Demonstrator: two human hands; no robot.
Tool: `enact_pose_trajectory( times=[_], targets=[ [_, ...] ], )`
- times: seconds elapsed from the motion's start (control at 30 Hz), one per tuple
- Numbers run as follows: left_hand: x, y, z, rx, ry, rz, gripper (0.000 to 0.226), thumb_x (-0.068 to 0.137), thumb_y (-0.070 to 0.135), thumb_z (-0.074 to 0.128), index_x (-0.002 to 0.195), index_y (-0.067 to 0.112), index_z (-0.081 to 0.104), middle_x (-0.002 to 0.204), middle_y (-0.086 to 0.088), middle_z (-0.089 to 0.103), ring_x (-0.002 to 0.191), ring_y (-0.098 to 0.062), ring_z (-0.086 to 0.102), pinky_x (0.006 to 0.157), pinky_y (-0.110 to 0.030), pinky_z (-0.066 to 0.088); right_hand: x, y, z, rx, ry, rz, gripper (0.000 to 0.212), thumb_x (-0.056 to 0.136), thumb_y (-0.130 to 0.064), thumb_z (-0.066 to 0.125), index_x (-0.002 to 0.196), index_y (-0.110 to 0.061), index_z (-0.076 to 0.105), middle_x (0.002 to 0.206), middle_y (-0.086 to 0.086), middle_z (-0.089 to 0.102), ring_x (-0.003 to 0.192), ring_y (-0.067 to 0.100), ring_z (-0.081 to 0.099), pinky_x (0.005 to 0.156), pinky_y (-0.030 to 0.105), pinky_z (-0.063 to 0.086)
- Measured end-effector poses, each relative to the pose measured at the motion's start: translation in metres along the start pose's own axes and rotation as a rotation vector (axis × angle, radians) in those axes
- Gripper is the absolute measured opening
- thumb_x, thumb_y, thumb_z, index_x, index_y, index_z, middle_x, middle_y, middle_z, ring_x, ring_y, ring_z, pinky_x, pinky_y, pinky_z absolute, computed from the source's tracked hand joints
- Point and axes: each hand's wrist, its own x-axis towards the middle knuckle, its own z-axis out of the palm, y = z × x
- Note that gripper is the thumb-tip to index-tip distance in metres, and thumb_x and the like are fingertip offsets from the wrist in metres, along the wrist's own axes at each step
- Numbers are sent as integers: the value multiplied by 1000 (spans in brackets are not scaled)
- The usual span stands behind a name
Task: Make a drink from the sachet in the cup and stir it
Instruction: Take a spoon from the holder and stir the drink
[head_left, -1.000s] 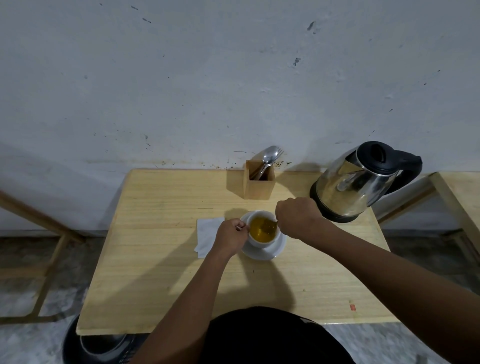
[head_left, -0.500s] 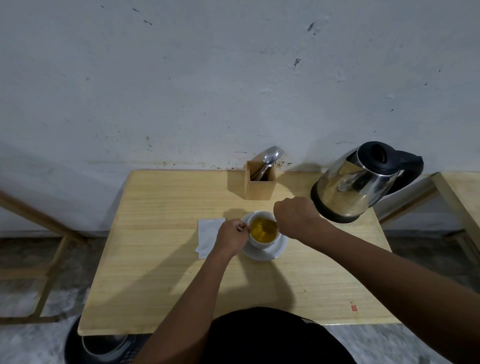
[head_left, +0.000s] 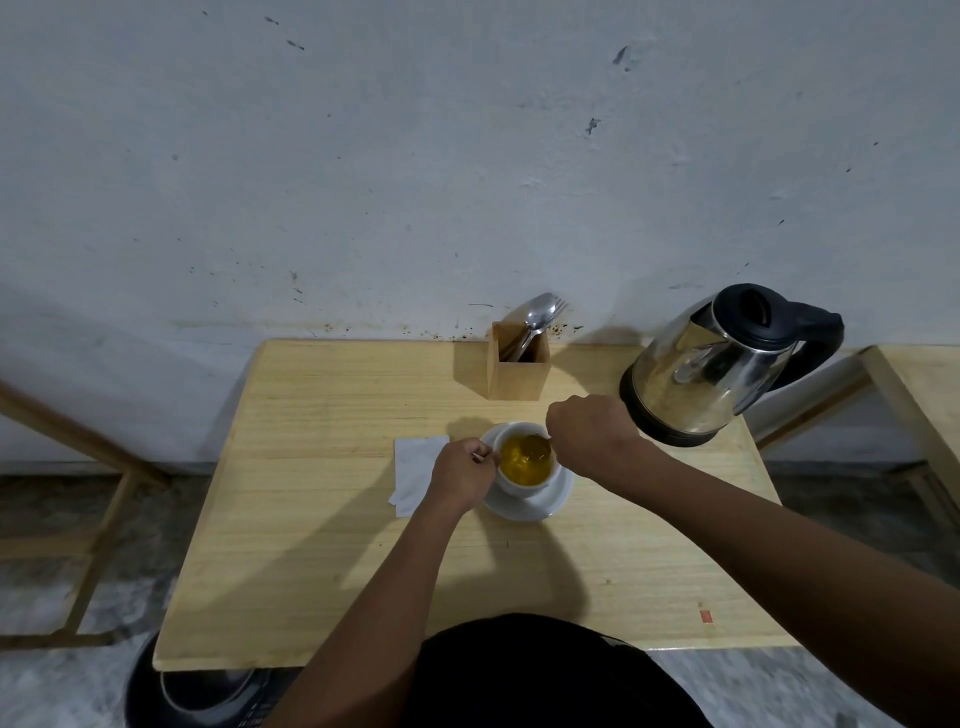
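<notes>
A white cup (head_left: 523, 486) filled with yellow-orange drink (head_left: 519, 463) stands on a white saucer (head_left: 550, 500) in the middle of the wooden table (head_left: 322, 499). My left hand (head_left: 462, 474) grips the cup's handle on its left side. My right hand (head_left: 589, 434) is closed just right of the rim, holding a spoon (head_left: 537, 447) whose bowl dips into the drink. A white sachet or paper (head_left: 413, 473) lies flat on the table left of the cup, partly under my left hand.
A steel kettle (head_left: 722, 366) with a black lid and handle stands at the back right, close behind my right hand. A wooden cutlery box (head_left: 518, 369) with a spoon and fork sits by the wall. Another table (head_left: 924, 395) begins at far right.
The spoon bowl has shifted inside the cup, toward its back right. My right hand has moved slightly with it. My left hand stays on the handle.
</notes>
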Motion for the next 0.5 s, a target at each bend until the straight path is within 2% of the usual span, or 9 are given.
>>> enact_pose_trajectory(
  times=[0.07, 0.17, 0.27, 0.37, 0.5],
  targets=[
    [0, 0, 0, 0, -2, -1, 19, 92, 23, 58, 103, 11, 67, 92, -5, 64, 91, -24, 62, 74, -31, 49, -2, 0, -1, 5, -18, -6, 6, 94, -20, 52, 93, -15, 55, 68, -3, 46, 63, 17, 49, 56, 28, 37],
    [-1, 1, 0, 9, -2, -6, 22, 92, 23, 58, 108, 11, 67, 96, -4, 63, 98, -24, 61, 79, -30, 47, -3, -1, 2, 58, -48, -12, 17, 92, -26, 55, 83, -15, 45, 63, -3, 42, 53, 11, 42, 50, 25, 33],
    [0, 0, 1, 13, -3, -13, 21, 92, 22, 58, 107, 10, 67, 99, -7, 67, 98, -26, 62, 78, -29, 46, -4, -5, 8, 138, -29, -5, 17, 92, -31, 54, 85, -15, 56, 67, -3, 52, 54, 11, 44, 46, 24, 27],
    [1, -2, 1, 5, 0, -13, 20, 92, 22, 58, 104, 10, 68, 98, -9, 69, 95, -25, 63, 74, -28, 45, -6, -9, 15, 153, 10, 21, 19, 94, -26, 49, 99, -18, 66, 79, -1, 62, 62, 17, 53, 50, 26, 33],
    [0, -2, 0, -6, 3, 2, 19, 92, 24, 58, 99, 9, 68, 94, -8, 68, 90, -24, 63, 72, -27, 44, -13, -5, 19, 43, 48, 66, 15, 94, -14, 47, 91, -16, 61, 62, -3, 44, 57, 18, 47, 51, 26, 31]
  ],
)
